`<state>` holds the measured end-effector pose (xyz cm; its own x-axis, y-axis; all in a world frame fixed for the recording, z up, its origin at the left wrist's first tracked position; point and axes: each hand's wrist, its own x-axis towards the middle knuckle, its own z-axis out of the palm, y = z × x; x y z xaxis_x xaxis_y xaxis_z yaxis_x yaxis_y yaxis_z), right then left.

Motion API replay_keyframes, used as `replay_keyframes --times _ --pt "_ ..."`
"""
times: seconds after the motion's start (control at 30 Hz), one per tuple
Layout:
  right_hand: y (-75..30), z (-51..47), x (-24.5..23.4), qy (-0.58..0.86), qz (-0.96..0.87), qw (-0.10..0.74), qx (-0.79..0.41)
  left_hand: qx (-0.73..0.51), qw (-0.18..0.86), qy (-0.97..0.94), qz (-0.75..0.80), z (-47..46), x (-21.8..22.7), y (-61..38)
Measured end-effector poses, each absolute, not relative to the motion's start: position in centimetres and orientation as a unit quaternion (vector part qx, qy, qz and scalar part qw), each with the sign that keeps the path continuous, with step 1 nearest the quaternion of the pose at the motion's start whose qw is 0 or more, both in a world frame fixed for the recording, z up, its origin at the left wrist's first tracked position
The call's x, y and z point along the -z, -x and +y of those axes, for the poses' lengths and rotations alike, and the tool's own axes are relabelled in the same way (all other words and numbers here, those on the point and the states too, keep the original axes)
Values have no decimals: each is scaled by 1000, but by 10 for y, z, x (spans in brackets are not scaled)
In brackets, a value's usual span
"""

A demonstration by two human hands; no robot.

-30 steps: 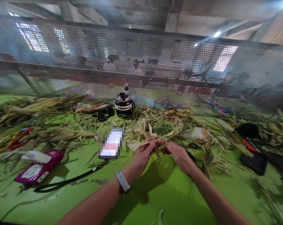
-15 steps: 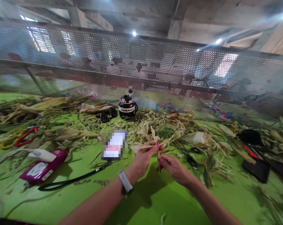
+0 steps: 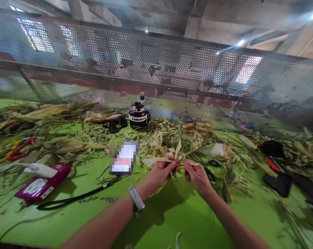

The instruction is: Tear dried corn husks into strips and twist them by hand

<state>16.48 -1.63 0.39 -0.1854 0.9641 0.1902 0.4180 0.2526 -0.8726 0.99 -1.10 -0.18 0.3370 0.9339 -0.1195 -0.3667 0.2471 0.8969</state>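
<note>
Pinched on husk strip [image 3: 156, 160]: left hand [image 3: 160, 173], right hand [image 3: 198, 176]; husk heap [image 3: 184, 137] crowds far side (phone [image 3: 124, 158] near left)

Two bare hands are in view, the left hand [image 3: 161, 172] and the right hand [image 3: 198, 175], with one dry husk strip [image 3: 156, 160] pinched between them; one white wristwatch [image 3: 136, 198]; one black ENERGY mug [image 3: 138, 117]; one phone [image 3: 123, 158]; one magenta case [image 3: 41, 185]; one black cord [image 3: 75, 199]; one black pouch [image 3: 277, 180]; one perforated metal screen [image 3: 172, 69]; the loose corn husks [image 3: 187, 138] are too many to count.
</note>
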Motion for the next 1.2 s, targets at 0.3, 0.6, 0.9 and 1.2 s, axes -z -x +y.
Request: replay_keyframes --times 0.3,0.6,0.9,1.2 --pt "-160 -32 -3 325 -883 319 116 -516 695 -328 378 -15 5 -20" --pt "-178 -11 -23 470 -572 483 -467 -428 767 -361 314 -13 4 -13" --pt "-164 -12 -13 553 -552 452 -430 -340 704 -534 322 -20 1 -14" --pt "-163 -12 -19 546 -565 457 -416 -386 682 -530 324 -21 -1 -14"
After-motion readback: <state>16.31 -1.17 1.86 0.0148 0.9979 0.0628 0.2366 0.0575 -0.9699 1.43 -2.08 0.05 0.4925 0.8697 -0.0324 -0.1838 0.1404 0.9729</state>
